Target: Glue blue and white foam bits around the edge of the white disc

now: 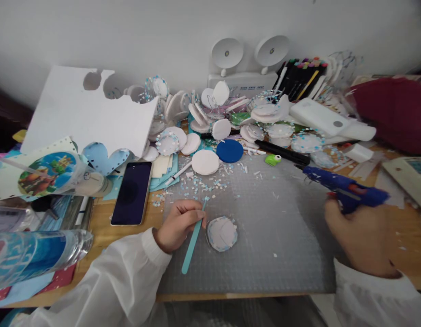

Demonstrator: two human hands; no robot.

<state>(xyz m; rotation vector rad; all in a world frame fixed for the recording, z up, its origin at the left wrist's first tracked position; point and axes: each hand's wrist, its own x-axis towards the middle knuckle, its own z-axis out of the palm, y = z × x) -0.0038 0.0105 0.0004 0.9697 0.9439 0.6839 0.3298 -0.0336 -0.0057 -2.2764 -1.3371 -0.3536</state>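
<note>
My left hand (183, 223) is closed, with thumb and fingers pinching a light teal flat stick (194, 247) over the grey cutting mat (281, 254). Just right of those fingers a white foam disc (222, 233) lies on the mat, its rim edged with small pale blue and white bits. Off to the right, my right hand (358, 234) is wrapped round the handle of a blue glue gun (346, 187), whose nozzle points left. Beyond the mat's middle are a plain white disc (205, 162) and a dark blue disc (230, 151), side by side.
Foam discs (176, 106) are heaped along the wall. A phone (131, 193), a lidded cup (91, 181) and a water bottle (43, 254) stand or lie at the left. Small paper bits (205, 184) are scattered behind my left hand. A black cutter (281, 152) lies behind the mat.
</note>
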